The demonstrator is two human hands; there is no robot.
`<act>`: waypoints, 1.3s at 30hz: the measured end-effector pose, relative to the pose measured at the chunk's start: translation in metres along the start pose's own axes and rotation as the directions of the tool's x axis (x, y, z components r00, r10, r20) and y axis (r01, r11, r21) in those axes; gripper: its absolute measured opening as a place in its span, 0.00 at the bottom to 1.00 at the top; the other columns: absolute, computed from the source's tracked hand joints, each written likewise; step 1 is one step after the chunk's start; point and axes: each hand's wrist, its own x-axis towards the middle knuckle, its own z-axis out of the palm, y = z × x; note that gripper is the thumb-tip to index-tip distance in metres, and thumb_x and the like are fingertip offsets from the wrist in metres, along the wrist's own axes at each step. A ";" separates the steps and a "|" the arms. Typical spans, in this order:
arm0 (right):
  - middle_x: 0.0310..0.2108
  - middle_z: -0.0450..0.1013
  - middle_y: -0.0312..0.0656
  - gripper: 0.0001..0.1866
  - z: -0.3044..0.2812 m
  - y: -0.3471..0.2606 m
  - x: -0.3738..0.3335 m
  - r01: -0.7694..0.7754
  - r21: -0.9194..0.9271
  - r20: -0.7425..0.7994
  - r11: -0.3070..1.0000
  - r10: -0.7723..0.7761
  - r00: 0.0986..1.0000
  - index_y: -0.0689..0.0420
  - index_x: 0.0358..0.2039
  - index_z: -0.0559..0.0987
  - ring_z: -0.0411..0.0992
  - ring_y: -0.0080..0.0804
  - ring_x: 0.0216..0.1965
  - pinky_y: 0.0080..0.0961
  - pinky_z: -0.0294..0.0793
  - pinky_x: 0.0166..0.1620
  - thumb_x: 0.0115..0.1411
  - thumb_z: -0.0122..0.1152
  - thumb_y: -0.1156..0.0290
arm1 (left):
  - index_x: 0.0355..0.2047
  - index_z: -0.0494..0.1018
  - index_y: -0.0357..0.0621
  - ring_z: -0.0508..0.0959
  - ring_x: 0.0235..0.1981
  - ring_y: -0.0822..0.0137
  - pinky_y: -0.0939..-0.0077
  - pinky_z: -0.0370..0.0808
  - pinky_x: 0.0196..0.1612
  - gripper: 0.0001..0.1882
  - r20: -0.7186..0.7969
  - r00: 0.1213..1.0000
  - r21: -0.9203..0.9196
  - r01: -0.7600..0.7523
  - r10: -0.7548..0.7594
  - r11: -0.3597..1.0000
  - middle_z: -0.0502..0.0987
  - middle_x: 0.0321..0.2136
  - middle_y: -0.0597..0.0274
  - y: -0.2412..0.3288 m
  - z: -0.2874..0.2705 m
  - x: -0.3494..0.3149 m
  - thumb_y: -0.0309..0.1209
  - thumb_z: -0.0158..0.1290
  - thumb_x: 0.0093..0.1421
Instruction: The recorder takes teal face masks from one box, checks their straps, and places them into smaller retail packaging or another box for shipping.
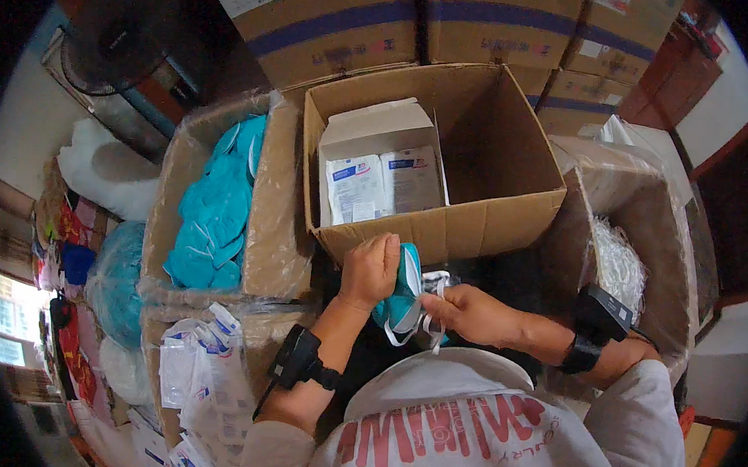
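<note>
A teal cup-shaped face mask point(402, 301) with white straps hangs in front of my chest. My left hand point(371, 270) is closed on its left edge. On the other side my right hand point(470, 315) pinches the white straps point(434, 283) beside the mask, its thumb and fingers together. Just beyond my hands stands an open cardboard carton point(487, 233). Inside its left part sits a white box point(382, 123) with its flap up, holding flat white packets point(355, 187).
Left, a plastic-lined carton point(279, 227) holds teal masks point(210, 222); below it lie white packets point(208, 369). A carton at right point(578, 226) holds white straps point(619, 264). Sealed cartons point(501, 21) are stacked behind. A fan point(114, 37) stands far left.
</note>
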 end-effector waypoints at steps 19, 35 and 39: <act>0.24 0.68 0.37 0.16 -0.092 0.016 -0.036 0.131 0.298 -0.406 0.945 0.001 0.914 0.62 0.35 0.74 0.65 0.21 0.29 0.20 0.67 0.33 0.62 0.43 0.62 | 0.36 0.70 0.30 0.72 0.37 0.59 0.70 0.67 0.40 0.25 -0.311 0.568 -0.421 0.637 -0.762 0.646 0.73 0.36 0.47 -0.100 -0.065 0.039 0.42 0.32 0.62; 0.35 0.68 0.49 0.15 -0.016 -0.017 0.047 0.475 -0.225 0.017 0.851 -0.483 0.875 0.59 0.40 0.70 0.68 0.44 0.37 0.34 0.66 0.40 0.55 0.54 0.65 | 0.32 0.72 0.36 0.71 0.26 0.69 0.76 0.68 0.35 0.26 -0.148 0.630 -0.713 0.466 -0.763 0.524 0.73 0.26 0.61 -0.006 -0.046 0.062 0.47 0.34 0.63; 0.32 0.67 0.49 0.05 -0.019 -0.033 0.032 0.575 -0.579 -0.135 0.578 -0.764 0.631 0.59 0.28 0.70 0.68 0.47 0.35 0.33 0.67 0.36 0.54 0.52 0.71 | 0.31 0.71 0.40 0.72 0.26 0.68 0.73 0.69 0.32 0.22 0.051 0.446 -0.836 0.508 -0.894 0.206 0.72 0.25 0.63 -0.005 -0.047 0.057 0.47 0.38 0.61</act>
